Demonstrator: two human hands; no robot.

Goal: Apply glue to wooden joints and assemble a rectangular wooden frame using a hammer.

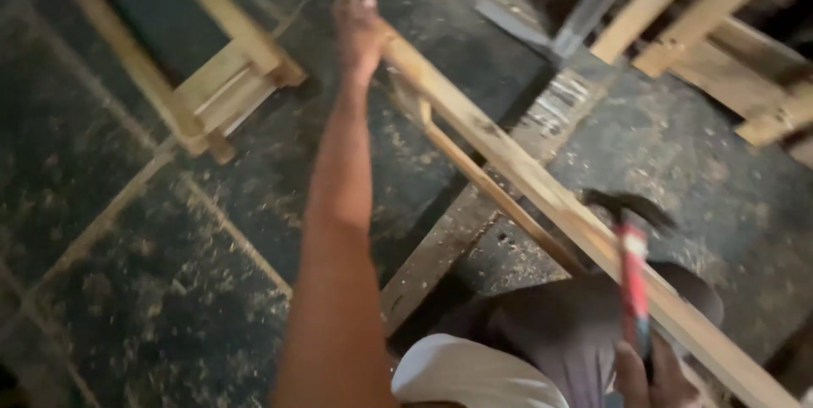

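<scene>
We look down on a dark floor, rough and gritty, dusted all over with pale sawdust and crossed by thin light lines. Across it runs a long wooden frame, made of pale, planed strips with square edges; it slants from the upper middle down to the lower right corner, where the edge of the view cuts it off, and a thinner strip runs under the main rail. Another wooden frame of the same light timber lies on the floor at the upper left, and more boards are stacked at the upper right, only partly in view. Our left hand reaches far out on a straight bare arm and holds the top end of the long frame, fingers curled around the rail. Our right hand, low at the bottom edge and half cut off, has its fingers wrapped around the red handle of a hammer, whose dark metal head stands just above the rail. The whole view is blurred, so the grain of the wood is hard to make out.
</scene>
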